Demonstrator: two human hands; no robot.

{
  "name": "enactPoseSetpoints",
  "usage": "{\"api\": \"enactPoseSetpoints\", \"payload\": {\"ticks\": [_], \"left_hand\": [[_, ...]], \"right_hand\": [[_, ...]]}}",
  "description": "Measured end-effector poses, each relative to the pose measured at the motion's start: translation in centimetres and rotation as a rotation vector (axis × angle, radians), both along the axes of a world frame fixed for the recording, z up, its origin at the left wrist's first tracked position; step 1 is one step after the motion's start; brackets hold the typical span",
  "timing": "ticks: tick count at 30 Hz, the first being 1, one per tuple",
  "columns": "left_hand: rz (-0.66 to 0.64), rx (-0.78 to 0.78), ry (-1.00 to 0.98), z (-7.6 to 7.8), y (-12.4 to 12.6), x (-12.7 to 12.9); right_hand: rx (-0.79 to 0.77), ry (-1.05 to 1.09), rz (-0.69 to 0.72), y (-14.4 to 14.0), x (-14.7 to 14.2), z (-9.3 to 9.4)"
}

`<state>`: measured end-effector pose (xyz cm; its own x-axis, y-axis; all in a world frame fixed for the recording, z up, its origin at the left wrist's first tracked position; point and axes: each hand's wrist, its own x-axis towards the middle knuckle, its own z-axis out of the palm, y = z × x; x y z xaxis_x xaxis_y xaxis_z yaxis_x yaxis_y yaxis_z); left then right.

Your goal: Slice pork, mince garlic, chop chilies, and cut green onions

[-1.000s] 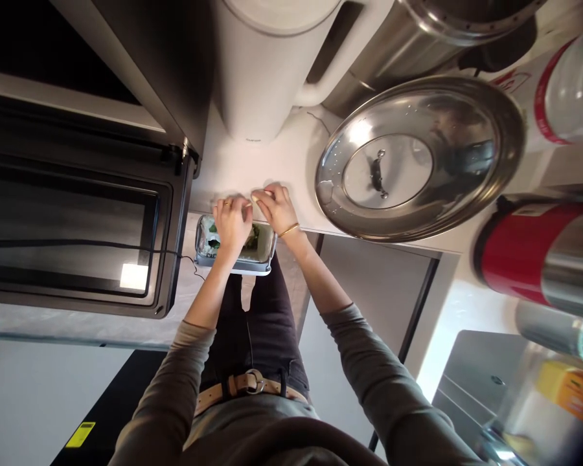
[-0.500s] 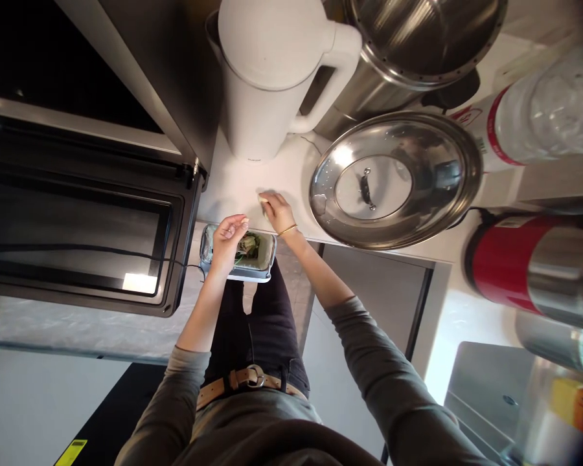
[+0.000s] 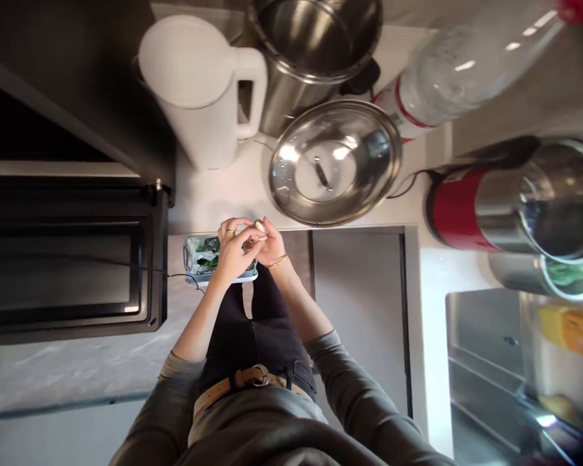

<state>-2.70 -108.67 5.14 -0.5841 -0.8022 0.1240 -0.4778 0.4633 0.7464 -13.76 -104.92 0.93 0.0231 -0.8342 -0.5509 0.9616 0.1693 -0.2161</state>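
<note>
Both my hands meet over a small bin (image 3: 194, 255) on the floor, which holds green and white scraps. My left hand (image 3: 233, 254) and my right hand (image 3: 268, 246) pinch one small pale piece, perhaps a garlic clove (image 3: 260, 226), between their fingertips. A ring shows on my left hand and a thin bracelet on my right wrist. The hands hover just off the white counter's front edge (image 3: 291, 228).
On the counter stand a white kettle (image 3: 194, 90), a steel pot (image 3: 311, 45), a steel lid (image 3: 334, 162), a clear bottle (image 3: 466, 65) and a red-and-steel appliance (image 3: 505, 194). A black oven (image 3: 68, 252) is at left, a steel sink (image 3: 490, 362) at right.
My right hand came off the counter with the pale piece and joined my left hand over the bin. The view has shifted, so the counter items sit further left.
</note>
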Motion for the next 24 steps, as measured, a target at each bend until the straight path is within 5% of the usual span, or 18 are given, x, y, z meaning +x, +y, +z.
{"api": "enactPoseSetpoints", "payload": {"ticks": [6, 12, 17, 21, 24], "left_hand": [[-0.342, -0.172, -0.047, 3.2, 5.0, -6.2], [-0.710, -0.076, 0.160, 6.4, 16.3, -17.0], [-0.904, 0.256, 0.314, 6.0, 33.0, -31.2], [-1.071, 0.644, 0.154, 2.6, 49.9, -42.2], [-1.119, 1.030, -0.085, 0.2, 61.0, -46.7]], "right_hand": [[0.051, 0.044, -0.227, 7.7, -5.6, 4.3], [0.053, -0.049, -0.691, 22.3, -13.6, 5.9], [0.115, 0.150, -1.057, 43.0, -22.3, 4.2], [0.343, 0.370, -1.279, 62.4, -29.3, 2.6], [0.651, 0.498, -1.506, 75.4, -33.6, 2.1]]}}
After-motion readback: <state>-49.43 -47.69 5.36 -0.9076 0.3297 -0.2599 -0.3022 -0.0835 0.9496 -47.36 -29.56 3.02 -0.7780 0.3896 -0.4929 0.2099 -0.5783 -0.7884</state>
